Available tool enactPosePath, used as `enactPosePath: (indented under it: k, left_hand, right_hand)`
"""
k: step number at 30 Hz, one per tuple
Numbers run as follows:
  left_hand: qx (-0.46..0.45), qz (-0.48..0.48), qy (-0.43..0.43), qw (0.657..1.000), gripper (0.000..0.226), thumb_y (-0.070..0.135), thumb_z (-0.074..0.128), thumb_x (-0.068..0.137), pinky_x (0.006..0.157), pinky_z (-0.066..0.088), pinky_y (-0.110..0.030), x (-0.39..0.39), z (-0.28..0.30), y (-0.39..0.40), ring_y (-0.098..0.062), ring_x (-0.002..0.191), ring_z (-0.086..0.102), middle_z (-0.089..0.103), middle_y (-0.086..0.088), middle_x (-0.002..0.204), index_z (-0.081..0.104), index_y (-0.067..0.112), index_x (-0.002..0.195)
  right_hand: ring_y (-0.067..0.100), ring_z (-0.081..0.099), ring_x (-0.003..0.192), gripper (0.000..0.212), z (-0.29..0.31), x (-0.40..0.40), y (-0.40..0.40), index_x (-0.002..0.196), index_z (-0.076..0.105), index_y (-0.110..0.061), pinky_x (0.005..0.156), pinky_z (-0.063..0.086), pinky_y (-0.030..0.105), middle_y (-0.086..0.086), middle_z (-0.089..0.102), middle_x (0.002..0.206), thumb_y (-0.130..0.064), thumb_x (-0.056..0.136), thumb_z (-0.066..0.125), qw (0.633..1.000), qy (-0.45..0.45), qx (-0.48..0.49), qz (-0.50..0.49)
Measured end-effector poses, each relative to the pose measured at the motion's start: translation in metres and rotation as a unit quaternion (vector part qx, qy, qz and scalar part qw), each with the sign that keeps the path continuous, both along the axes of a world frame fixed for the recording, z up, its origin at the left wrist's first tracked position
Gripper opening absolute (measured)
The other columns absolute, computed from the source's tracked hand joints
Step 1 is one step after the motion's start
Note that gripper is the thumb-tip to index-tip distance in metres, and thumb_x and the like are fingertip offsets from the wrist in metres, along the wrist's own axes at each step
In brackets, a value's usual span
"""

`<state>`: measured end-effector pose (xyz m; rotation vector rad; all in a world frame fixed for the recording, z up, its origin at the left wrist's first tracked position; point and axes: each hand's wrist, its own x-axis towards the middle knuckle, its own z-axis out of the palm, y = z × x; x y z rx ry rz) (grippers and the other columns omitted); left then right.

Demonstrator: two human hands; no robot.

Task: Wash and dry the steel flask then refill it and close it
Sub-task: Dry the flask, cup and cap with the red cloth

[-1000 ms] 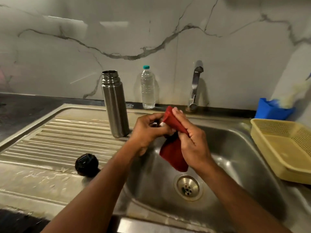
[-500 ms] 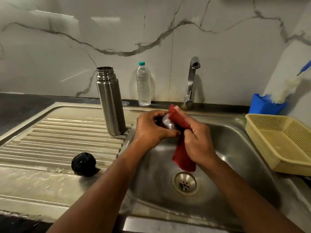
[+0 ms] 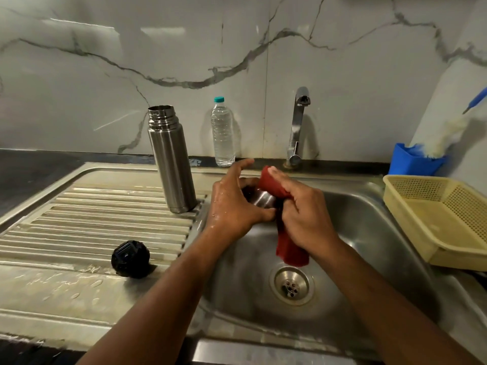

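Drying over the sink [image 3: 369, 233], head view: left hand [image 3: 234, 206] grips a small steel cup [image 3: 262, 198], right hand [image 3: 303, 214] pinches red cloth [image 3: 290, 248]; steel flask [image 3: 171, 159] stands uncapped on the drainboard, likely light, rigid, wet-slick, best held mid-body.

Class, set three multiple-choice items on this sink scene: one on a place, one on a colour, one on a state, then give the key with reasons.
1. Where does the tall steel flask stand?
A. in the basin
B. on the ribbed draining board
C. in the yellow basket

2. What colour is the cloth gripped by the right hand?
A. red
B. white
C. green

3. In what state is the flask's mouth?
A. capped
B. plugged with cloth
C. open

Key: 1 B, it stands upright on the ribbed draining board; 2 A, the hanging cloth is plainly red; 3 C, its threaded neck is bare, while the round black stopper lies apart on the board.
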<state>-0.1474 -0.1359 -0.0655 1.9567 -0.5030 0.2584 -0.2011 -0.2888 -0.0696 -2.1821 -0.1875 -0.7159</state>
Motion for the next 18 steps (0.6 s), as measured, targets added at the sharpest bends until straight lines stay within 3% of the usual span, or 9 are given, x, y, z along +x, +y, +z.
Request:
enactPosePath:
  k: [2,4,6,9,11,12,14,18]
  left_hand:
    - [-0.003,-0.002,0.002,1.0,0.106,0.018,0.103,0.054,0.091,0.051,-0.012,-0.001,0.0,-0.005,0.004,0.102,0.065,0.072,0.016,0.114,0.052,0.029,0.147]
    - [-0.048,0.005,0.02,0.999,0.096,0.013,0.105,0.052,0.093,0.057,-0.017,0.007,0.0,-0.002,0.0,0.106,0.07,0.075,0.012,0.116,0.062,0.023,0.138]
    - [-0.088,0.01,0.039,0.995,0.088,0.01,0.105,0.051,0.091,0.059,-0.017,0.014,-0.002,0.006,-0.003,0.108,0.073,0.078,0.008,0.114,0.068,0.018,0.13]
    - [-0.101,-0.02,0.046,0.994,0.083,0.016,0.104,0.054,0.088,0.059,-0.016,0.007,0.003,0.008,-0.002,0.105,0.074,0.08,0.007,0.111,0.071,0.018,0.13]
    - [-0.133,-0.04,0.068,0.988,0.077,0.017,0.104,0.058,0.088,0.063,-0.028,0.003,0.007,0.004,-0.009,0.1,0.078,0.081,0.003,0.107,0.072,0.017,0.128]
    - [-0.145,-0.039,0.075,0.986,0.071,0.016,0.102,0.06,0.088,0.064,-0.034,0.003,0.008,0.002,-0.013,0.097,0.079,0.082,0.001,0.104,0.073,0.015,0.125]
    - [-0.152,-0.017,0.079,0.985,0.06,0.012,0.1,0.063,0.088,0.065,-0.04,0.01,0.006,0.003,-0.015,0.092,0.08,0.082,0.0,0.099,0.076,0.014,0.118]
    - [-0.178,0.015,0.088,0.98,0.057,0.003,0.098,0.061,0.089,0.065,-0.039,0.018,0.002,0.015,-0.015,0.092,0.079,0.082,-0.001,0.098,0.077,0.013,0.113]
  right_hand:
    - [0.014,0.045,0.145,0.071,0.002,-0.005,-0.002,0.151,0.051,-0.014,0.123,0.034,0.032,0.003,0.053,0.154,0.011,0.085,0.045,1.0,-0.007,-0.01,-0.003]
    - [0.012,0.032,0.153,0.076,0.002,-0.008,0.009,0.151,0.051,-0.011,0.127,0.023,0.029,0.002,0.046,0.159,0.01,0.078,0.042,0.996,-0.028,-0.057,0.059]
    - [0.009,0.029,0.154,0.078,0.0,-0.006,0.015,0.15,0.051,-0.012,0.127,0.021,0.029,0.001,0.046,0.159,0.01,0.077,0.042,0.993,-0.029,-0.051,0.098]
    - [0.013,0.058,0.131,0.069,-0.001,-0.002,0.008,0.146,0.058,-0.025,0.113,0.047,0.037,0.0,0.065,0.14,0.005,0.086,0.042,0.993,0.022,0.112,0.026]
    - [0.017,0.069,0.109,0.061,-0.004,-0.001,0.006,0.137,0.063,-0.029,0.094,0.059,0.044,-0.005,0.073,0.116,0.0,0.087,0.044,0.981,0.058,0.185,-0.007]
    - [0.016,0.069,0.106,0.061,-0.005,-0.003,0.009,0.137,0.062,-0.03,0.092,0.059,0.045,-0.006,0.072,0.114,-0.004,0.085,0.043,0.979,0.059,0.197,-0.016]
    - [0.011,0.066,0.111,0.069,-0.002,-0.01,0.021,0.145,0.055,-0.032,0.101,0.056,0.048,-0.004,0.068,0.127,-0.008,0.082,0.042,0.979,0.045,0.199,-0.017]
    - [0.012,0.052,0.138,0.079,0.0,-0.015,0.034,0.158,0.04,-0.024,0.119,0.041,0.043,0.002,0.049,0.157,-0.001,0.083,0.041,0.995,0.012,0.1,0.025]
